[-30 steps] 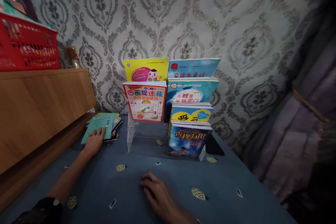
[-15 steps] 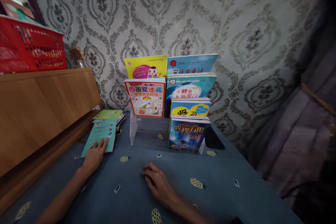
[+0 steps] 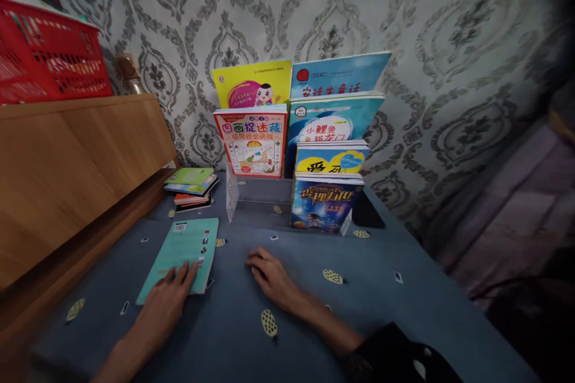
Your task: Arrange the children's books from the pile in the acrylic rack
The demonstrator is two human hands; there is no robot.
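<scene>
My left hand (image 3: 167,297) lies flat, fingers spread, on the near edge of a teal book (image 3: 182,256) that rests back cover up on the blue cloth. My right hand (image 3: 269,275) rests palm down on the cloth a little to the right of the book, fingers loosely apart, holding nothing. Behind them a clear acrylic stand (image 3: 234,194) holds several children's books in stepped rows, with a dark blue book (image 3: 324,208) at the front right and a red-framed one (image 3: 253,143) on the left. Its front left slots hold no books.
A small stack of books (image 3: 191,185) lies at the back left beside a wooden cabinet (image 3: 67,161), which carries a red basket (image 3: 49,60). The blue patterned cloth (image 3: 381,311) covers the surface. A dark flat object (image 3: 368,215) lies right of the stand. Grey curtain at right.
My left hand has slid the teal book off the stack at the back left and drawn it toward me across the cloth. My right hand has stayed nearly in place.
</scene>
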